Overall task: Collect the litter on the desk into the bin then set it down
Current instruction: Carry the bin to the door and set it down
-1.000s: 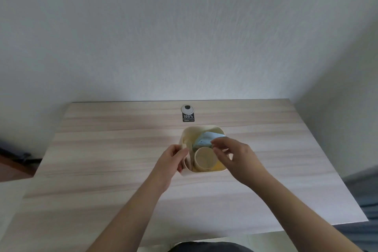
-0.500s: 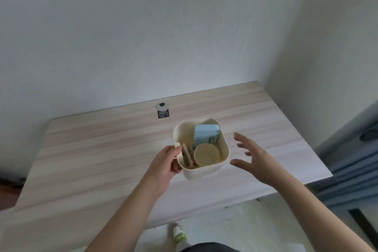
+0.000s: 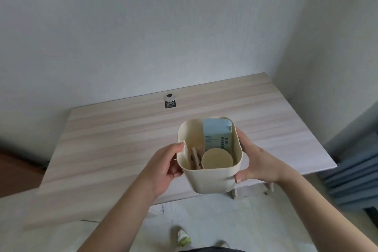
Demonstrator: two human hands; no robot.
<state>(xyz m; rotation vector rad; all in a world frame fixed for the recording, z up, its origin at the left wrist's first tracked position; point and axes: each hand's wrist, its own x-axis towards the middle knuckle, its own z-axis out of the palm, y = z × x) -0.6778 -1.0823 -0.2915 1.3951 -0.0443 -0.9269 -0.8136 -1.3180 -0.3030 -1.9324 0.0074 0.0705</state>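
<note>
Bin [image 3: 212, 178] now sits clamped between my left hand [image 3: 163, 166] and right hand [image 3: 260, 162], fingers curled on its walls, lifted off the table [image 3: 114, 139] since my right closed in, litter inside, so setting down comes next.

Soft, even daylight; no glare.
We see wide-angle bowing along the desk [image 3: 114, 141] edges, blur at its near left corner, faint shadows beneath the bin [image 3: 212, 178], and mild softness across the whole frame.
</note>
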